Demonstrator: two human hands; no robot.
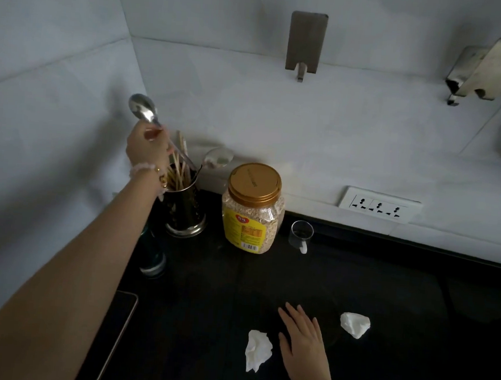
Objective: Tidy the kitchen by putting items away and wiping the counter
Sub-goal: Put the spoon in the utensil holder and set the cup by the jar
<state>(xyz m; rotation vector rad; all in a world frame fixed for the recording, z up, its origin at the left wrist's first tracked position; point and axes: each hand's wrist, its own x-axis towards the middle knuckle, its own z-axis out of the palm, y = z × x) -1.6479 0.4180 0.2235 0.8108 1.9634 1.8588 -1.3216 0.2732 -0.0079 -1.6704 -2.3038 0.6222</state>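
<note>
Holding a spoon [143, 110] in closed fingers, the left hand [147, 148] sits left of centre, lowering its handle into the utensil holder [183, 207]. Lower right, the right hand [303, 344] lies flat, empty, between two tissues [257, 351] on the dark surface [384, 305]. Next, probably: release, then gather tissues.

You work at a dark worktop [370, 289] set into a pale corner. Against the back wall it carries a metal utensil holder [185, 211], an oats jar [252, 212] with a gold lid and a small clear cup [300, 234]. Nearer you, two crumpled tissues [257, 350] [355, 324] lie well apart, and a flat, pale-rimmed dark slab [112, 335] lies at the left edge.
</note>
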